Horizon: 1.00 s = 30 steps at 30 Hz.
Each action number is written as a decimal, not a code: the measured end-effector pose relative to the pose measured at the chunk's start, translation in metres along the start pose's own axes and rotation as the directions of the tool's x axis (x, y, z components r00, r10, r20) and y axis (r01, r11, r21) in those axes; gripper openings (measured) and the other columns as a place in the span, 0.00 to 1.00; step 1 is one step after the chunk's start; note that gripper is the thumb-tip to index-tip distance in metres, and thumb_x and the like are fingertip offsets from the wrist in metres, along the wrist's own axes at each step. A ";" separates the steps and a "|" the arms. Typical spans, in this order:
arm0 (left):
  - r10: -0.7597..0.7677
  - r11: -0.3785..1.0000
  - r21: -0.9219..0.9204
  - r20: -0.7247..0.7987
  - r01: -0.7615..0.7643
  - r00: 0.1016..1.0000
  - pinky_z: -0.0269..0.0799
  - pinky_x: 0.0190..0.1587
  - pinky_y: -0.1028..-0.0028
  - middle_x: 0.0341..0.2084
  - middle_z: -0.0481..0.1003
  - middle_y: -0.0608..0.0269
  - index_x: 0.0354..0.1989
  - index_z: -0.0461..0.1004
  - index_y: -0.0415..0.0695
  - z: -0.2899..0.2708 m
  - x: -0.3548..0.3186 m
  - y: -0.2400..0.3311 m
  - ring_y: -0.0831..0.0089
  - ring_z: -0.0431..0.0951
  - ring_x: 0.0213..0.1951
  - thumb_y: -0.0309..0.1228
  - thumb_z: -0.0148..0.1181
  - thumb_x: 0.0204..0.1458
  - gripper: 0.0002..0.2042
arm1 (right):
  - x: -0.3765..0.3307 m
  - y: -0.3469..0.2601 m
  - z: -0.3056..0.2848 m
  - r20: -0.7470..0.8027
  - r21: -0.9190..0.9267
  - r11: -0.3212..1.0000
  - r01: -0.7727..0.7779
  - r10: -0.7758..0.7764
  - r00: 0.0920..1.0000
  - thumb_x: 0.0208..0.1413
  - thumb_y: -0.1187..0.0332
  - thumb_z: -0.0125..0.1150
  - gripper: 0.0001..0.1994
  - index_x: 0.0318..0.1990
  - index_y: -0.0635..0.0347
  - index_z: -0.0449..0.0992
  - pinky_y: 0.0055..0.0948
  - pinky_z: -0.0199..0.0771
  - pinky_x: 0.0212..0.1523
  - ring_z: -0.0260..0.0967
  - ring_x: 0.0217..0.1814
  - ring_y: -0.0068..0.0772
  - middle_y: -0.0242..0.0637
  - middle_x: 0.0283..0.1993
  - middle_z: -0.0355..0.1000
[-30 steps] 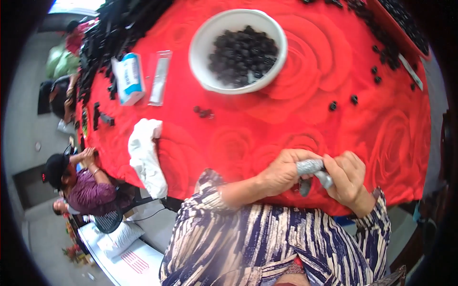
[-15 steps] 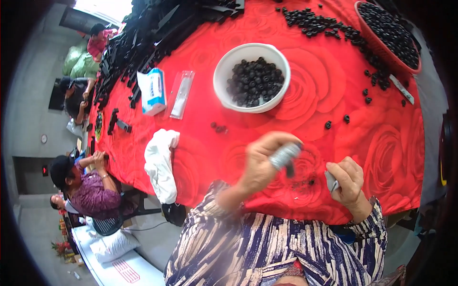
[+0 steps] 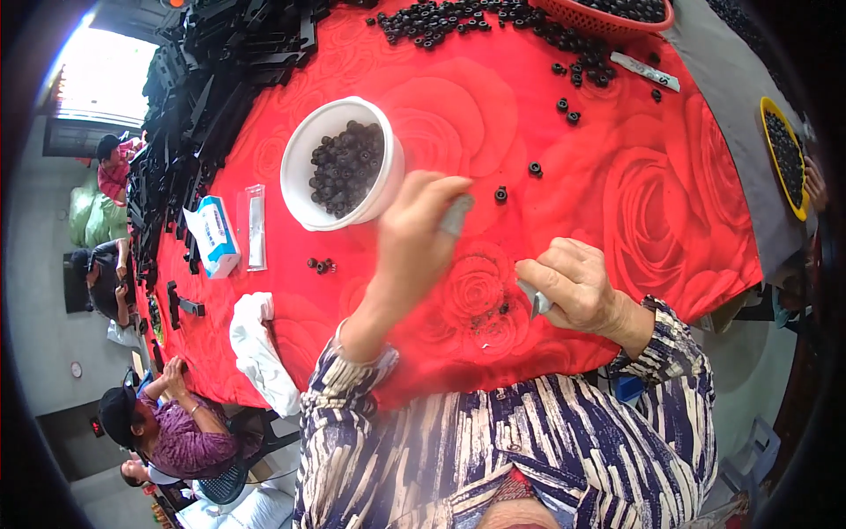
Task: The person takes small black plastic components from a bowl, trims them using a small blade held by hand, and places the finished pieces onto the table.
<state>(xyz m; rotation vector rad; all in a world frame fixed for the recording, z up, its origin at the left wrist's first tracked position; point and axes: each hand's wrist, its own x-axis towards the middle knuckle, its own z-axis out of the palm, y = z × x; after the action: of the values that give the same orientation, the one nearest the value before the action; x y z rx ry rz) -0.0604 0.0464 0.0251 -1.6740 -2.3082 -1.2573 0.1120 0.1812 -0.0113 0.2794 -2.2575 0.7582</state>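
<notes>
The left hand (image 3: 414, 234), blurred at the centre of the frame, has its fingers curled around a silver-grey piece (image 3: 456, 214), whose end juts out near the fingertips. Right of centre and lower, the right hand (image 3: 573, 286) pinches a flat grey piece (image 3: 536, 301) between thumb and fingers. The hands are well apart; between them, on the red rose-patterned cloth (image 3: 679, 212), lie dark crumbs (image 3: 485, 322).

Just beyond the left hand, one white bowl (image 3: 298, 172) holds a heap of small black rings (image 3: 346, 167), too many to count. At the top right, one red basket (image 3: 599, 22) is filled with similar black parts, others spilling beside it; at the right edge, one yellow tray (image 3: 800, 212) also holds dark pieces. Two loose rings (image 3: 500, 195) lie singly right of centre, and a small cluster sits below the bowl.

One white strip (image 3: 645, 70) at upper right bears dark handwriting. Left of the bowl are one white-and-blue tissue pack (image 3: 216, 238) with printing, one clear sleeve (image 3: 256, 227) and, lower, one white cloth (image 3: 264, 353).
</notes>
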 end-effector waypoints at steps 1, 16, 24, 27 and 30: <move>-0.001 0.998 -0.064 0.062 0.005 0.998 0.72 0.35 0.74 0.36 0.73 0.56 0.41 0.75 0.40 0.013 0.004 -0.003 0.67 0.76 0.36 0.17 0.58 0.48 0.12 | -0.001 0.001 -0.001 0.012 -0.016 1.000 -0.006 0.006 1.000 0.35 0.75 0.65 0.15 0.36 0.64 0.73 0.31 0.63 0.21 0.63 0.22 0.33 0.32 0.23 0.61; 0.062 0.983 -0.183 0.149 -0.034 0.987 0.74 0.37 0.70 0.35 0.75 0.57 0.43 0.75 0.40 0.041 0.012 -0.026 0.65 0.78 0.36 0.24 0.58 0.51 0.10 | 0.001 0.004 0.000 0.002 0.052 0.996 -0.074 0.074 0.997 0.39 0.75 0.65 0.13 0.36 0.63 0.73 0.33 0.65 0.21 0.64 0.24 0.35 0.35 0.23 0.61; -0.440 -0.103 -0.716 0.656 0.691 0.613 0.74 0.33 0.79 0.35 0.77 0.60 0.47 0.72 0.37 0.014 -0.062 0.024 0.77 0.77 0.31 0.23 0.55 0.56 0.11 | -0.001 -0.004 0.001 0.085 0.276 0.921 -0.274 0.260 0.962 0.40 0.76 0.66 0.17 0.42 0.65 0.74 0.32 0.69 0.24 0.69 0.27 0.38 0.39 0.29 0.67; -0.449 -0.176 -0.746 0.641 0.642 0.622 0.73 0.36 0.79 0.32 0.77 0.61 0.45 0.72 0.36 0.022 -0.073 0.027 0.77 0.77 0.32 0.22 0.59 0.53 0.11 | -0.005 -0.009 0.009 0.144 0.344 0.898 -0.274 0.237 0.961 0.40 0.76 0.66 0.19 0.44 0.65 0.74 0.32 0.69 0.25 0.69 0.27 0.37 0.39 0.29 0.67; -0.405 -0.319 -0.720 0.692 0.617 0.598 0.73 0.36 0.80 0.32 0.77 0.62 0.43 0.73 0.36 0.028 -0.083 0.016 0.77 0.77 0.31 0.22 0.61 0.51 0.11 | -0.003 -0.010 0.009 0.183 0.355 0.886 -0.297 0.246 0.952 0.40 0.77 0.66 0.19 0.44 0.65 0.74 0.31 0.69 0.25 0.70 0.27 0.35 0.38 0.30 0.67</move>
<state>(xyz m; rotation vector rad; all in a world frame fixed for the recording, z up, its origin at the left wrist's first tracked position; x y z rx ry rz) -0.0006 -0.0001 -0.0221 -0.1293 -2.1504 -3.8529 0.1131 0.1680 -0.0143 0.1980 -2.2889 1.3696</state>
